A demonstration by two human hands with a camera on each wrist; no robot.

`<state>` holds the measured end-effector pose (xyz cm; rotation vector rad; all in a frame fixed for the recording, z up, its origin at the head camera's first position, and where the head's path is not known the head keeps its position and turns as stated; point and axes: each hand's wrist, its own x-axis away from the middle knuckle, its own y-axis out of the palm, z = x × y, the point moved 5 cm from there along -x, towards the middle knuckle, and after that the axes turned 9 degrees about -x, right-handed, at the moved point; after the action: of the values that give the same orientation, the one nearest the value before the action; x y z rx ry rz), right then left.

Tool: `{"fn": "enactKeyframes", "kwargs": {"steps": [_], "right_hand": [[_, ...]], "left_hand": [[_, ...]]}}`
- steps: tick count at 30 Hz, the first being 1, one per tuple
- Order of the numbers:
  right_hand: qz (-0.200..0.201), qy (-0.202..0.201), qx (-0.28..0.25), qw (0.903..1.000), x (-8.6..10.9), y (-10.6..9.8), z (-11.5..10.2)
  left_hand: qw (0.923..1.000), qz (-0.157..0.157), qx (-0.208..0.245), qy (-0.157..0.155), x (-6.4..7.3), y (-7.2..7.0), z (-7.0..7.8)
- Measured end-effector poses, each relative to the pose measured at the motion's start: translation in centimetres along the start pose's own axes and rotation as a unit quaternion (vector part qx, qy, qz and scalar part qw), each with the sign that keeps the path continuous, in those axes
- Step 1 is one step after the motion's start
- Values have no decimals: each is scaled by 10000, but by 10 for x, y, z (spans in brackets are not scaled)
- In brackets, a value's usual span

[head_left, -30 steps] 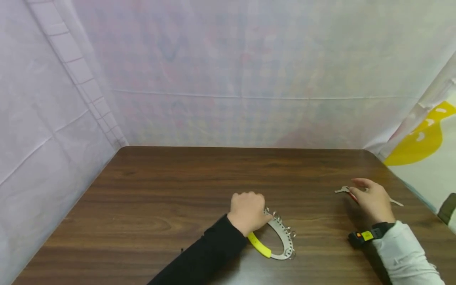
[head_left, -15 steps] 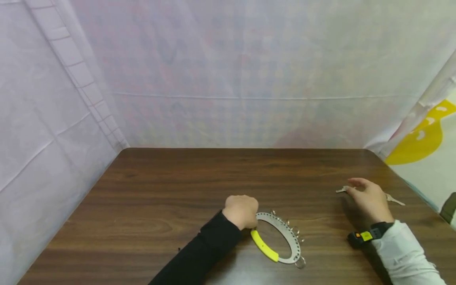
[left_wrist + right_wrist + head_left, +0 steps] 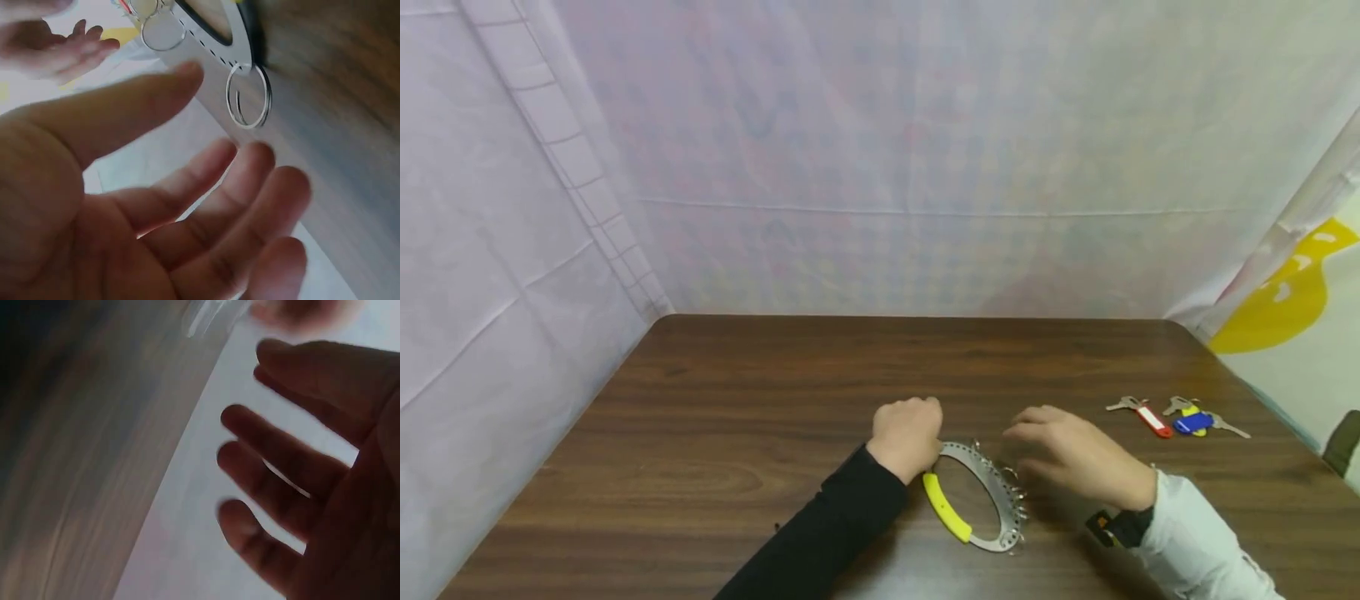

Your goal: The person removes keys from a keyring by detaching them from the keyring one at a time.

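A large oval metal key holder (image 3: 996, 487) with a yellow grip sleeve (image 3: 946, 508) and several small split rings lies on the table, or just over it. My left hand (image 3: 907, 437) is at its upper left end. In the left wrist view its fingers (image 3: 206, 219) are loosely bent and hold nothing; one split ring (image 3: 249, 97) hangs just beyond the thumb tip. To the right of the holder is my right hand (image 3: 1078, 454), fingers relaxed and spread, with nothing in it. The right wrist view is dark and blurred.
On the right of the brown wooden table (image 3: 760, 383) lie keys with a red tag (image 3: 1152, 422), a blue tag (image 3: 1192, 423) and a partly covered yellow tag (image 3: 1201, 432). A pale curtain (image 3: 880, 167) hangs behind the far edge.
My right hand has left the tagged keys and moved left towards the key holder, uncovering the tags. The left hand and the holder have shifted only slightly.
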<state>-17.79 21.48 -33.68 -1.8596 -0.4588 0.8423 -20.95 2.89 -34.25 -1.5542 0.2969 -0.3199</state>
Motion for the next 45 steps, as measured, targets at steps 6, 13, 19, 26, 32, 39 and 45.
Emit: {"fn": "enactKeyframes", "kwargs": {"steps": [6,13,19,26,32,39,45], "right_hand": [[-822,129,-253,9962,-17,21,-28],[-1252,1136,-149,9855,-48,53,-21],[-1449,1877,-772,9684,-72,68,-19],[-1906,2630,-2176,9204,-77,76,0],[-1419,3148,-3304,8784,-70,77,31],[-600,3793,-3752,8437,-62,86,60],[-406,4060,-3846,8280,-62,87,68]], "left_hand": [[9987,-354,-361,-16,-4,0,-3],[9962,-665,-570,3,-4,3,-9],[9988,-348,-289,172,-5,3,-10],[9999,96,-11,37,-9,3,-12],[9990,-192,-227,-336,-10,4,-21],[9992,-138,-275,-269,-11,3,-23],[9992,-186,-221,-274,-9,1,-19]]}}
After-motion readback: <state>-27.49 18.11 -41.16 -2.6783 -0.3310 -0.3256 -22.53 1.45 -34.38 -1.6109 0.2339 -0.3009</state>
